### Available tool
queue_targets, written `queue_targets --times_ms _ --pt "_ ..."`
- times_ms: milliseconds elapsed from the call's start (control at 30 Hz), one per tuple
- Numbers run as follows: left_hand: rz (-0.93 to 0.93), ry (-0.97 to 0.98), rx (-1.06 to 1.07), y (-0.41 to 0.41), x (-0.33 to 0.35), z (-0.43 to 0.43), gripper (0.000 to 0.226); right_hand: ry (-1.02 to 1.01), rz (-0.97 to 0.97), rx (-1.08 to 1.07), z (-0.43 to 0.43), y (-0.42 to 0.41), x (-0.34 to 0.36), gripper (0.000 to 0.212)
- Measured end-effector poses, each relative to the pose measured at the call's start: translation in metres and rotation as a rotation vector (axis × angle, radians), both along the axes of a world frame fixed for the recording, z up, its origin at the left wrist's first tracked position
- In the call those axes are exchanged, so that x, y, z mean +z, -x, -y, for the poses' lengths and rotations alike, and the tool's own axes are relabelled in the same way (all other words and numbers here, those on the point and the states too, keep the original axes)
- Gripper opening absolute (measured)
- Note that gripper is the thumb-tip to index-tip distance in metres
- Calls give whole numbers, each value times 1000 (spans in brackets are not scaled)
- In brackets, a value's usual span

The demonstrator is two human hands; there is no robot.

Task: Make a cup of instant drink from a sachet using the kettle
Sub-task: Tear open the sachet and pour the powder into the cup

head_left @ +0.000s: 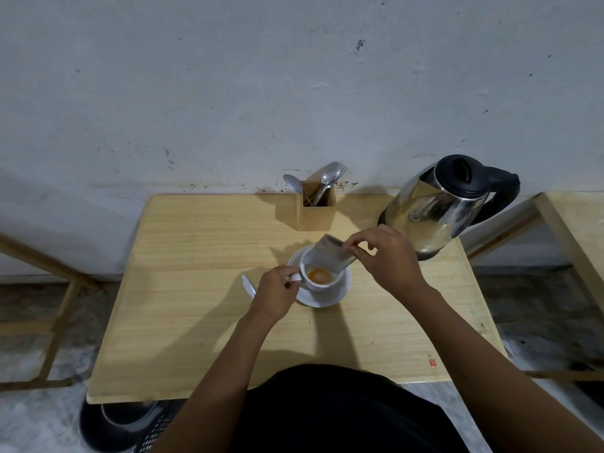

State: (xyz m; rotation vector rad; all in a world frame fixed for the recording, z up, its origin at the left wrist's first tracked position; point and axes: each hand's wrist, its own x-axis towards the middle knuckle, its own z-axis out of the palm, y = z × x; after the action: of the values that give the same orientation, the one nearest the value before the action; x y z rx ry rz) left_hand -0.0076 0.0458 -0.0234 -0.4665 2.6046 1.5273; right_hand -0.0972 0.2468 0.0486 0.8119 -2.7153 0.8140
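A white cup [322, 282] stands on a white saucer [330, 297] in the middle of the wooden table [202, 308]. Orange powder lies in the bottom of the cup. My left hand [276, 294] pinches the cup's handle. My right hand [389, 256] holds a silver sachet [333, 253] tilted mouth-down over the cup's far rim. A steel kettle [434, 210] with a black lid and handle stands at the back right, just behind my right hand.
A wooden holder [316, 209] with spoons and a fork stands at the table's back edge by the wall. A small white strip [248, 285] lies left of the saucer. A second table [578, 223] is at the right; a dark bin [127, 423] sits under the near-left corner.
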Motion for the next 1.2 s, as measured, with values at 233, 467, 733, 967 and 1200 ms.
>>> queue_targets --times_ms 233,467,733,967,1200 --pt "-80 28 -26 15 7 1 44 19 -11 43 3 -2 1 7" --pt "-144 187 -14 30 2 -1 17 18 216 76 0 3 7 23" --pt "-145 126 6 33 -1 -1 15 3 333 -63 -5 3 5 6" --pt "-137 105 6 31 -4 -2 16 -69 280 -146 1 -4 5 7" --pt "-139 126 1 30 -5 -2 16 -82 378 -202 2 -5 1 13"
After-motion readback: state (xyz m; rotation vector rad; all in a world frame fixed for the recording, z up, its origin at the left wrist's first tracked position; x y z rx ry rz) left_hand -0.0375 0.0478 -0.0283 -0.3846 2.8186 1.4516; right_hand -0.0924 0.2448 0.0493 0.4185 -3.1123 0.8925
